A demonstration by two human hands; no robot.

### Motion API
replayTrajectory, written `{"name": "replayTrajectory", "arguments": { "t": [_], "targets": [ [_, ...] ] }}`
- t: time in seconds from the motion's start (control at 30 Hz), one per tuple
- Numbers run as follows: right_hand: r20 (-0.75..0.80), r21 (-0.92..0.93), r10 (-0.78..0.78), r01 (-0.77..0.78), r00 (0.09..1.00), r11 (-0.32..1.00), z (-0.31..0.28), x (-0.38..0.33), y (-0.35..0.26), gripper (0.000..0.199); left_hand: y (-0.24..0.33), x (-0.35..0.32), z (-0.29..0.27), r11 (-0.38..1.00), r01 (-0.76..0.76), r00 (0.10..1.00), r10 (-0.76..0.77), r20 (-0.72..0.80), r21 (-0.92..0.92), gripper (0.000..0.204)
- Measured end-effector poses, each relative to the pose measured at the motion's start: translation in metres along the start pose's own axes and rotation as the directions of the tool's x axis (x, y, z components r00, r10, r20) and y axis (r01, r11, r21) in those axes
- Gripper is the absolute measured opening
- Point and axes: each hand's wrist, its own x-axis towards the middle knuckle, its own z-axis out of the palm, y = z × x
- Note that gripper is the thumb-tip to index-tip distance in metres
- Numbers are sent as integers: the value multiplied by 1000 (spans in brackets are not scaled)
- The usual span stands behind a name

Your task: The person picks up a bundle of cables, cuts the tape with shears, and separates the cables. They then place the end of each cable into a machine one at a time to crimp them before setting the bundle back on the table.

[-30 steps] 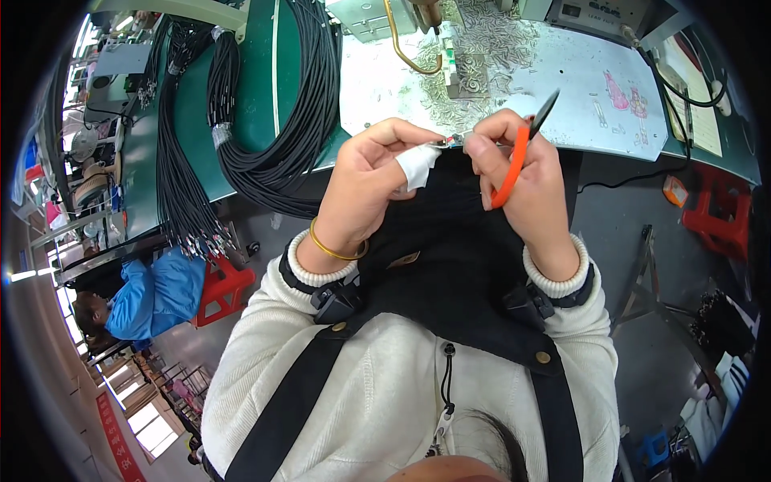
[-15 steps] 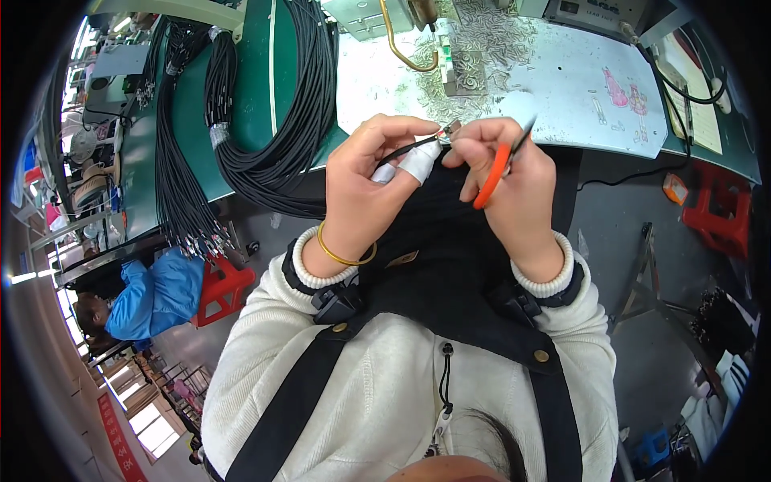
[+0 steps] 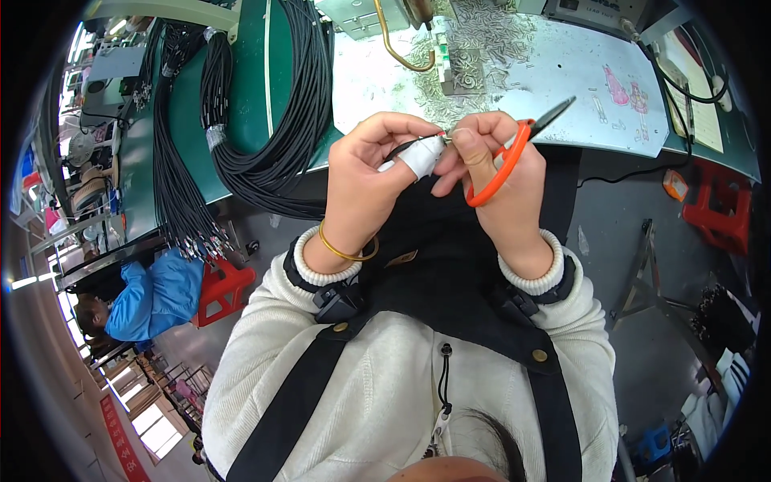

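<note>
My left hand (image 3: 353, 181) is closed on a black cable (image 3: 399, 150), its end held between thumb and forefinger. White wrapping (image 3: 423, 157) covers the left thumb. Short thin coloured wires show at the cable's end. Close beside it, the right hand (image 3: 524, 205) pinches at those wires with thumb and forefinger. Orange-handled scissors (image 3: 508, 170) hang in that same hand, the loop around its fingers and the dark blade pointing up and right, away from the cable. My fingertips hide the exact wire ends.
A machine with a copper-coloured tube (image 3: 389, 36) stands at the far edge of the white work surface (image 3: 373, 88). Small metal scraps (image 3: 502, 48) litter it. Bundled black cables (image 3: 309, 88) lie on the green table to the left. Red stools (image 3: 717, 209) and a person in blue (image 3: 165, 289) flank me.
My right hand has closed in on the cable's end and now pinches the wires. The scissors have swung, their blade pointing farther right. The metal piece at the cable's end is no longer visible.
</note>
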Motion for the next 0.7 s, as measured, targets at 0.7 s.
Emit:
{"name": "replayTrajectory", "arguments": {
  "t": [0.7],
  "targets": [
    [121,-280,243,-202,962,938,-17,1,-2,27,2,43,-18,884,311,950,-276,147,-349,14]
  ]
}}
